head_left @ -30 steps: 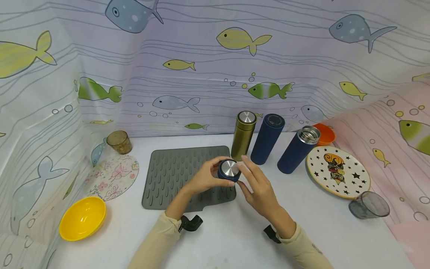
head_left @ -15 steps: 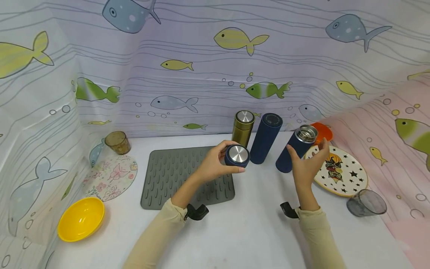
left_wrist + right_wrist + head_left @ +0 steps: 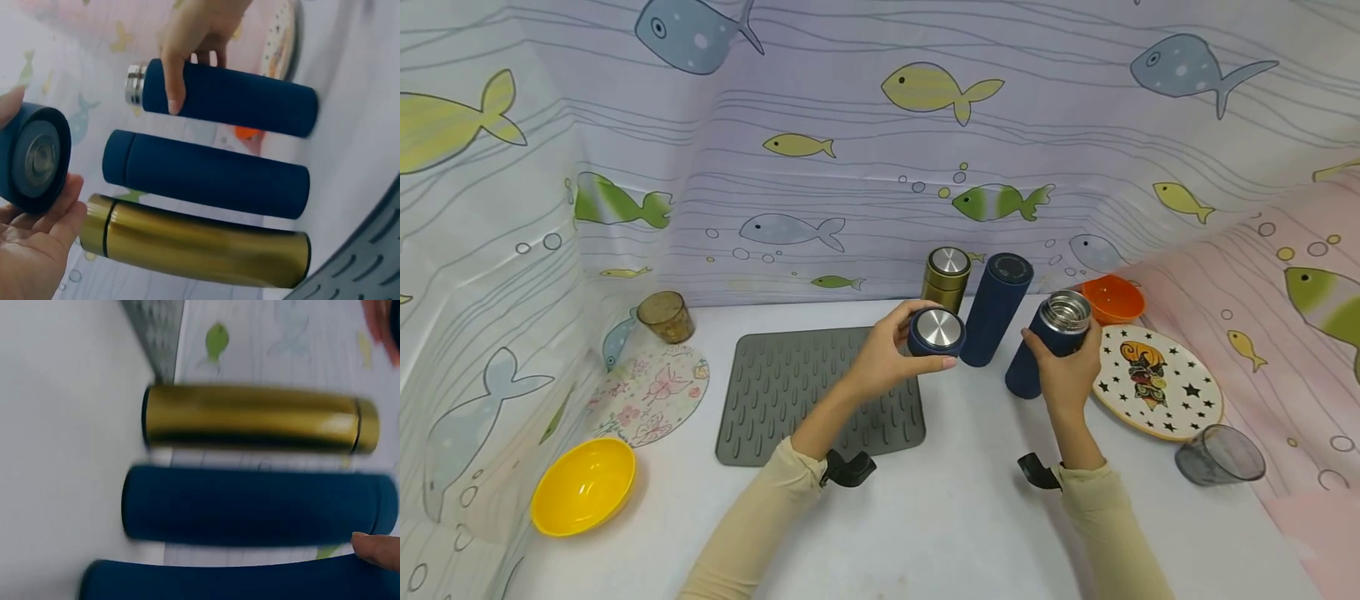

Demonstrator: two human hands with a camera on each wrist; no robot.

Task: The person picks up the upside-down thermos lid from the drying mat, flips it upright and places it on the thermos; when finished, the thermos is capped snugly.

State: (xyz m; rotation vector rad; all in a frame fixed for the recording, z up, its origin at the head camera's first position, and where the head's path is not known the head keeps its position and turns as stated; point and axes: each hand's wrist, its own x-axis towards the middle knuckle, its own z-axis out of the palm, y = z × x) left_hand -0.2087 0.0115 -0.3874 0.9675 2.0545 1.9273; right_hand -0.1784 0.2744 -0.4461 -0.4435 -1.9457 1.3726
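My left hand (image 3: 883, 358) holds a dark blue thermos lid (image 3: 938, 330) with a shiny steel top, up above the drying mat. In the left wrist view the underside of the lid (image 3: 39, 161) faces the camera. My right hand (image 3: 1070, 377) grips the upper part of a dark blue thermos (image 3: 1027, 365), whose bare steel mouth (image 3: 1067, 310) shows. Whether its base touches the table I cannot tell. Between the hands stand a second blue thermos (image 3: 997, 310), capped, and a gold thermos (image 3: 946, 287), capped and partly hidden behind the lid.
The grey drying mat (image 3: 805, 392) lies left of centre. Beyond my right hand are an orange bowl (image 3: 1114, 300), a star-patterned plate (image 3: 1187, 375) and a grey glass (image 3: 1217, 456). At left are a yellow bowl (image 3: 583, 487), a floral mat (image 3: 662, 392) and a brown glass (image 3: 666, 317).
My right hand left the lid, reached right and took hold of the open thermos, which has shifted slightly left and nearer. My left hand has carried the lid up and slightly right.
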